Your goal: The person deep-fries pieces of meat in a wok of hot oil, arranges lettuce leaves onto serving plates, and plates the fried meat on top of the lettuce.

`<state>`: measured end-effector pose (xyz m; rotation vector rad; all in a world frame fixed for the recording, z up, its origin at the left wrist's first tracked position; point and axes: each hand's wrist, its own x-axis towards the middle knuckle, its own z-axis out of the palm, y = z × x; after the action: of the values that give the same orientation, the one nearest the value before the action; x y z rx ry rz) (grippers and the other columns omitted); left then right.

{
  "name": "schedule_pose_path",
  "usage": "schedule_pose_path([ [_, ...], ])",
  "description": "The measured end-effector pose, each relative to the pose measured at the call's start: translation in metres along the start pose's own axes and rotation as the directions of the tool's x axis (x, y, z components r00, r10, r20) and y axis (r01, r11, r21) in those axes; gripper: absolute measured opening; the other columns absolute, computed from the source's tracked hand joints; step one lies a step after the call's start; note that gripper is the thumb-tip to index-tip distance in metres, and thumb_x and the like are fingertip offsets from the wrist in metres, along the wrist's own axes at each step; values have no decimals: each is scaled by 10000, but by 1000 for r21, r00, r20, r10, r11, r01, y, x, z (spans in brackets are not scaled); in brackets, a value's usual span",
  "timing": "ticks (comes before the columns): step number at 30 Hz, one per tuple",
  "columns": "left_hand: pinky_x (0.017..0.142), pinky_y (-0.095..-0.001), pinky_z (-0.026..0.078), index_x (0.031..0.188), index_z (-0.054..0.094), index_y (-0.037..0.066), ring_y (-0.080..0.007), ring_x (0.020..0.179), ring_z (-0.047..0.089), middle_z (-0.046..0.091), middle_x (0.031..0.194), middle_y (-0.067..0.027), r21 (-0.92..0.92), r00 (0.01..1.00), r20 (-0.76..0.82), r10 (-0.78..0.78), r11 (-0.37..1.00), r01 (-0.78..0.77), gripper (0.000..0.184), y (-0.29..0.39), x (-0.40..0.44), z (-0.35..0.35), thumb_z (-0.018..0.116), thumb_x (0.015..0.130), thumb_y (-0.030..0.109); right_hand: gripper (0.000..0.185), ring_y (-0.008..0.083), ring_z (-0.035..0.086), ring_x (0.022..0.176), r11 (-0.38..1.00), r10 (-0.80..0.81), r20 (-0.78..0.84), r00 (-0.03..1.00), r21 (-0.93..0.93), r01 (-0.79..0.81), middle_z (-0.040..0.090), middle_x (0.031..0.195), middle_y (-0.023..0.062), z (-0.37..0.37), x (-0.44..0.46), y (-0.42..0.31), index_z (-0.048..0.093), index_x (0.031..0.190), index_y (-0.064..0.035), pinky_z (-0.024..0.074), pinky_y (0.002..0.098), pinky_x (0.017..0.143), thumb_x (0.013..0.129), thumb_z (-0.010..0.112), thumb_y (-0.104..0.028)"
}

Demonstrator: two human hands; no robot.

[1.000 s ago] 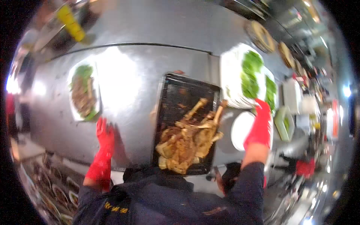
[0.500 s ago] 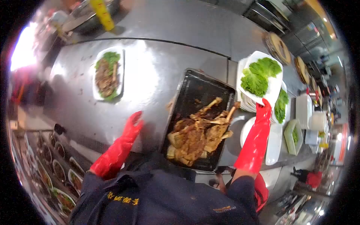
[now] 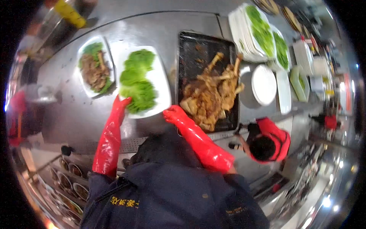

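A white plate with green lettuce (image 3: pixel 137 82) lies between my hands on the metal table. My left hand (image 3: pixel 121 105), in a long red glove, is at the plate's lower left edge with fingers pressed near the leaves. At the lower right corner, my right hand (image 3: pixel 174 114) is closed on the plate's rim (image 3: pixel 163 91). Left of it stands another white plate (image 3: pixel 84 86) with meat, a bone and greens (image 3: pixel 94 70). Just right of my right hand, a black tray (image 3: pixel 187 53) holds roasted meat with bones (image 3: pixel 213 91).
A stack of white plates (image 3: pixel 242 36) topped with lettuce stands at the back right. Near it are a round white plate (image 3: pixel 264 84), a long white dish (image 3: pixel 283 91) and a green container (image 3: pixel 299 84). A person in red (image 3: pixel 272 141) is beyond the table's front edge.
A lettuce plate has come from the stack to the left of the tray, carried by my right hand. My left hand has moved to that plate's edge.
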<state>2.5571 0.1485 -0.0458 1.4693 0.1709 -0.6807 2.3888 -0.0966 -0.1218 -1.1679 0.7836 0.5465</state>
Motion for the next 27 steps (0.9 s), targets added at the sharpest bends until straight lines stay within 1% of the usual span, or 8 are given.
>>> schedule_pose_path([
  [5, 1068, -418, 475, 1410, 532, -16, -281, 1238, 618, 652, 1317, -190, 640, 992, -66, -104, 759, 122, 551, -58, 31, -51, 693, 925, 191, 403, 210, 660, 999, 905, -425, -306, 852, -157, 396, 687, 1125, 117, -67, -125, -37, 602, 1276, -39, 539, 359, 874, 929, 737, -192],
  [8, 1075, -413, 473, 1365, 578, -36, -324, 1242, 621, 626, 1361, -239, 866, 816, -70, 573, 441, -235, 508, -23, 0, -2, 700, 917, 169, 487, 296, 649, 1127, 898, -402, -809, 428, -257, 358, 669, 1231, 206, -119, -143, -36, 599, 1292, -17, 511, 401, 991, 871, 780, -183],
  [10, 1048, -400, 494, 1379, 577, -24, -320, 1235, 629, 646, 1329, -224, 781, 765, 144, 627, 403, -477, 526, -9, -2, 62, 718, 881, 68, 535, 322, 641, 1145, 925, -375, -816, 440, -298, 237, 661, 1240, 220, -141, -133, -10, 592, 1293, 9, 505, 407, 1004, 838, 804, -174],
  [13, 900, -316, 551, 1398, 578, 56, -186, 1014, 663, 684, 1190, -97, 198, 882, 428, 196, 932, -303, 505, -48, 9, 176, 721, 915, 23, 639, 363, 625, 1177, 906, -412, -797, 441, -411, 102, 647, 1257, 248, -133, -132, -15, 569, 1310, 58, 493, 419, 1028, 777, 845, -160],
  [15, 906, -356, 553, 1382, 576, 59, -244, 1028, 681, 695, 1150, -143, 541, 869, 453, -198, 836, -92, 573, -46, 4, 241, 781, 886, 258, 707, 384, 612, 1208, 883, -444, -773, 453, -464, 74, 640, 1270, 270, -114, -136, -30, 543, 1338, 93, 480, 427, 1054, 752, 855, -150],
  [19, 980, -423, 528, 1406, 534, 2, -372, 1101, 669, 680, 1208, -227, 802, 923, 384, 30, 484, -350, 746, -83, 23, 269, 764, 843, 434, 761, 391, 583, 1256, 954, -296, -698, 652, -242, 174, 603, 1344, 270, -110, -141, -45, 519, 1375, 94, 452, 431, 1099, 763, 859, -204],
  [22, 1001, -416, 511, 1430, 507, 7, -350, 1151, 649, 648, 1281, -226, 709, 860, 440, -257, 687, -158, 759, -78, 28, 258, 774, 846, 412, 778, 381, 580, 1263, 962, -269, -689, 673, -232, 147, 593, 1364, 266, -121, -122, -39, 518, 1383, 87, 447, 433, 1106, 772, 862, -251],
  [27, 970, -380, 521, 1488, 451, 7, -252, 1126, 655, 662, 1240, -198, 472, 823, 561, -93, 853, -225, 789, -46, 17, 255, 810, 856, 315, 722, 362, 646, 1158, 960, -233, -612, 756, -270, 77, 681, 1231, 229, -152, -107, -26, 577, 1323, 82, 503, 432, 1033, 765, 875, -266],
])
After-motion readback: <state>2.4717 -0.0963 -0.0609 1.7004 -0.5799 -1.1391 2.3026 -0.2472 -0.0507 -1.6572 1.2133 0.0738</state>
